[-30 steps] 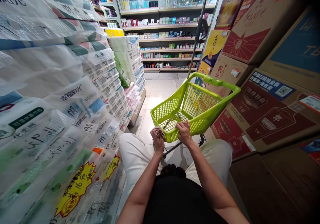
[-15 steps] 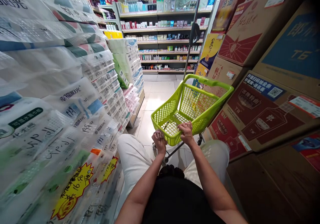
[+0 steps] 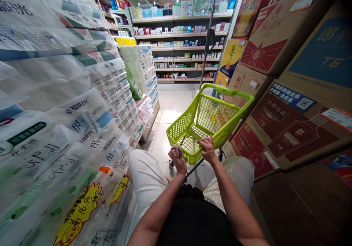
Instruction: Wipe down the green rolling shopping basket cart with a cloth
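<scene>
A bright green shopping cart (image 3: 189, 132) with a lattice basket stands in front of my knees. At its near left corner my left hand (image 3: 180, 163) is closed around what looks like a small crumpled brownish-pink cloth (image 3: 176, 150), pressed against the rim. My right hand (image 3: 207, 149) grips the near right part of the rim, its fingers hooked over the edge. Inside the basket I see only bare lattice. A thin metal pole with a dark handle (image 3: 210, 40) rises behind the cart.
Stacked packs of tissue paper (image 3: 115, 88) with handwritten prices line the left side. Piled cartons (image 3: 291, 125) stand close on the right. Beyond the tiled floor (image 3: 167, 106), a wall of shelves (image 3: 178, 35) holds small boxes and bottles. Cart wheels (image 3: 171, 163) show near my feet.
My left hand has slid slightly right and down along the rim. The right hand has shifted a little right and down. The cart's near end sits slightly lower in view.
</scene>
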`<state>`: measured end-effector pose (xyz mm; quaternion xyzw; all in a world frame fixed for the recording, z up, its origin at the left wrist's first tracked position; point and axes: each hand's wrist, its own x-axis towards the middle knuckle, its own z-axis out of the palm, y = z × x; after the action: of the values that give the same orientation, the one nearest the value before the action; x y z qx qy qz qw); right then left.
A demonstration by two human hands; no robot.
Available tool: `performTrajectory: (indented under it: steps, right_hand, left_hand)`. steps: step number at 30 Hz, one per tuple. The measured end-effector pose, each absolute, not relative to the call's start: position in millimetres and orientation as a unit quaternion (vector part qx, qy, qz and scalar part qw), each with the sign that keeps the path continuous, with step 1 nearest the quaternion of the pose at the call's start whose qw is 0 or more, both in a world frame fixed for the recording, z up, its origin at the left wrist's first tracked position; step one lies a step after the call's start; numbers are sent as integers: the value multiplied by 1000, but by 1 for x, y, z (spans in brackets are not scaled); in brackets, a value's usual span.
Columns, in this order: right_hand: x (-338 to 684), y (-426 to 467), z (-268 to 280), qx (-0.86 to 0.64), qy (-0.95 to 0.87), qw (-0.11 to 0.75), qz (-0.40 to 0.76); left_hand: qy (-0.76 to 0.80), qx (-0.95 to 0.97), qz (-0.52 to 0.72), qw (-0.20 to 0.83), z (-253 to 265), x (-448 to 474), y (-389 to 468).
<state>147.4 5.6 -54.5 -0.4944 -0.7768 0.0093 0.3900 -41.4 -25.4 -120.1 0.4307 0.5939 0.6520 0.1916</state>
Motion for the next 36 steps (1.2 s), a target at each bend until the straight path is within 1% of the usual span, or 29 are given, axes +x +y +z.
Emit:
performTrajectory:
  steps: [3,9,14,16,22,28,31,33,36]
  right_hand:
    - [149,6,-54,-494,-779,386,7]
    - [147,8,-52,-493,-777,390,33]
    - [146,5,-51,-478,-768,424,37]
    - [146,4,-50,-472,-770,428,36]
    - [141,4,-50,-468,-764,442,40]
    - [146,6,-54,-463,-770,437,44]
    - [150,7,-54,-458,-776,432,48]
    - [150,6,-54,-460,-773,435,46]
    - [148,5,-55,-466,-766,441,42]
  left_hand:
    - [606,420,655,167,-117,-38,-23]
    - [629,342,681,156,-86,-78,29]
    - [616,393,662,164,-106,-56,-4]
    - [615,388,667,163,-103,-56,-3]
    - [615,301,704,187,-65,-86,45]
    - [585,346,710,185,-86,-68,18]
    - [608,291,703,227,-71,-85,40]
    - [616,271,701,235,-58,-99,59]
    - [615,276,698,242,-58,-99,56]
